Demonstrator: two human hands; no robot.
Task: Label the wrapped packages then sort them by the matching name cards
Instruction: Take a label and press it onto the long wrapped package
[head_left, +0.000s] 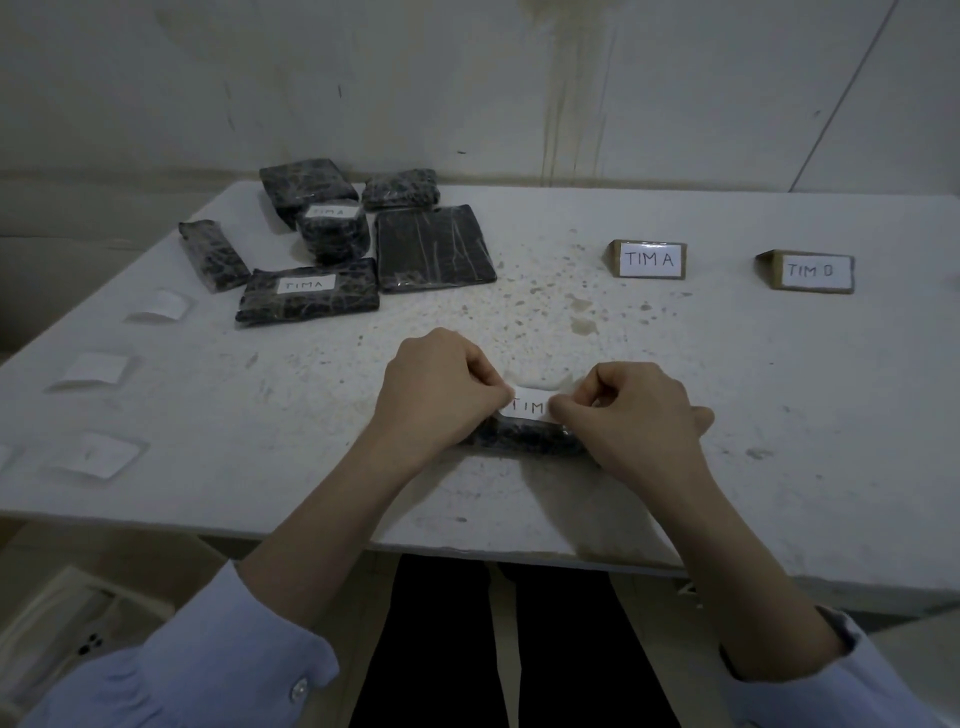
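A dark wrapped package (524, 439) lies near the table's front edge, mostly hidden between my hands. A white label (531, 406) reading "TIM" sits over its top. My left hand (441, 387) pinches the label's left end and my right hand (631, 413) pinches its right end. Several more dark packages (434, 249) are heaped at the back left; two of them, a flat one (309, 291) and a rounder one (332, 228), carry "TIM A" labels. Two cardboard name cards stand at the back right: "TIM A" (649, 259) and a second one (810, 271) reading "TIM" plus an unclear letter.
Three loose white labels (161, 305) (96, 370) (101, 453) lie in a column along the left side of the white table (779, 415). A wall runs right behind the table. A white object stands on the floor at lower left.
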